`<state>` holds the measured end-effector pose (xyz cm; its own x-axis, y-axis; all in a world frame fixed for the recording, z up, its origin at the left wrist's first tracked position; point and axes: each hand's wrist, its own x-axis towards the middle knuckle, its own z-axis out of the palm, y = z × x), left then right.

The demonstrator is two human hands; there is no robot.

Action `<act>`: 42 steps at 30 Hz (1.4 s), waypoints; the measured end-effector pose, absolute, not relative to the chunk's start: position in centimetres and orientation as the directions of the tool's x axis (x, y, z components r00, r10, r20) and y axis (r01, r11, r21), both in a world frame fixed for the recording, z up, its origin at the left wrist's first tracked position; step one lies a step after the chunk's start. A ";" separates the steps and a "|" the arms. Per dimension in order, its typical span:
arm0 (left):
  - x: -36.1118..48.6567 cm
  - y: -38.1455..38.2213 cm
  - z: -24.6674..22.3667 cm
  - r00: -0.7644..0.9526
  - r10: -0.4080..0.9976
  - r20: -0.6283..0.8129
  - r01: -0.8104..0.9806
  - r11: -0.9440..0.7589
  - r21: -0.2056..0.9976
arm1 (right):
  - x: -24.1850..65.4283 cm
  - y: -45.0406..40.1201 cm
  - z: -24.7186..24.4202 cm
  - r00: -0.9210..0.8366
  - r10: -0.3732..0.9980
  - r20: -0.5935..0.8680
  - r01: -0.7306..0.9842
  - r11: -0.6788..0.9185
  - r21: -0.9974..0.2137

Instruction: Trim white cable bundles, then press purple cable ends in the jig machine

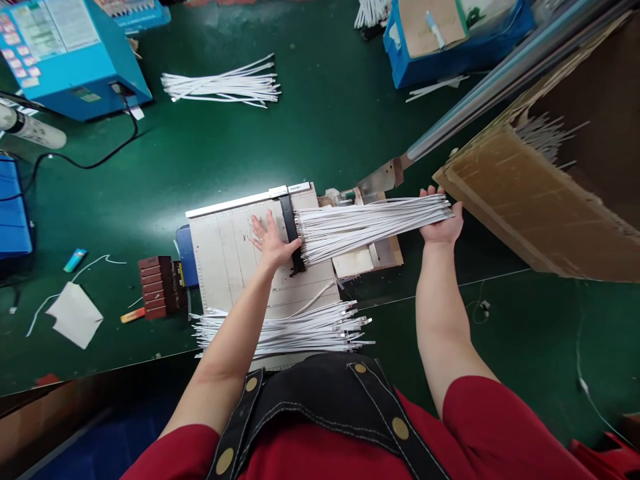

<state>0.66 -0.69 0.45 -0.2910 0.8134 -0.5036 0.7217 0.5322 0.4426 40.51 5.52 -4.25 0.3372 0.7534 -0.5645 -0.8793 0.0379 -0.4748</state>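
One black apron (320, 380) with four visible brass-coloured studs lies nearest the camera, over one red shirt (475, 427) with two short sleeves. One green table (325, 147) carries the equipment. At the right stands one open cardboard box (540, 200) with loose white strips inside, too many to count. Left of it, one long metal lever (465, 93) slants up from one flat cutter board (230, 253). One light-blue machine (100, 67) occupies the far left corner. Three main bundles of white strips are visible, each too dense for a strip count: the held bundle (370, 223) spans from the board to past its right edge; the near bundle (300, 333) lies across the board's near end, below the left forearm; the far bundle (220, 87) lies on the table beyond. Two hands attend the held bundle. The right hand (443, 223) is cupped around its right end, fingers beyond, thumb on the near side. The left hand (273, 243) is spread wide over the board, gripping nothing, its thumb across one black stop bar (289, 227) at the bundle's left end. Well left lie one white paper piece (77, 315) and one small blue object (75, 260).
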 end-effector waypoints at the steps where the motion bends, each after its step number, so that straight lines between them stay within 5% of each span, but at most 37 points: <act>1: 0.4 -0.7 0.5 -0.296 0.808 -0.510 0.709 0.543 0.449 | 40.5 5.5 -4.2 0.337 0.753 -0.566 -0.879 0.036 -0.476; 42: 1.0 -3.8 -0.5 -0.224 0.826 -0.518 0.753 0.484 0.445 | 40.1 5.2 -3.7 0.333 0.740 -0.585 -0.896 0.054 -0.441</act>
